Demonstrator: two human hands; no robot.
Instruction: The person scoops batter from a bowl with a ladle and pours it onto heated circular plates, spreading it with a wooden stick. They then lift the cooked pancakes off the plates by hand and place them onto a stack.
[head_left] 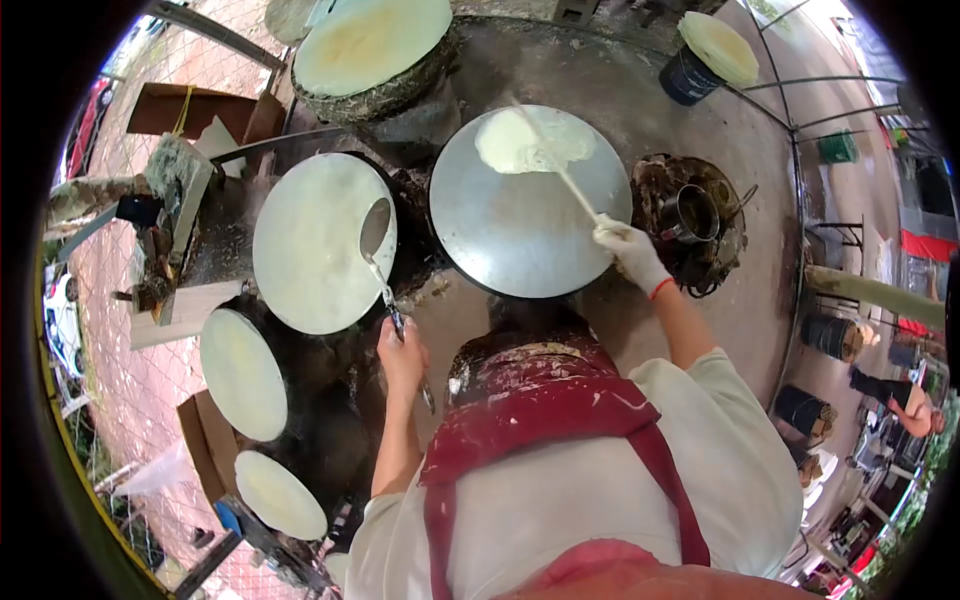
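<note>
Gripping a thin stick (575, 190), the gloved right hand (630, 250) sits right of centre; the stick's far end lies in white batter (530, 142) spread on the round grey griddle (520, 235) at upper centre. Left hand (400, 355), bare, clenches the handle of a long spatula (376, 240), blade resting on the pale batter-covered griddle (315, 245) at centre left. Dark pot (695, 212) stands just right of the gloved hand.
</note>
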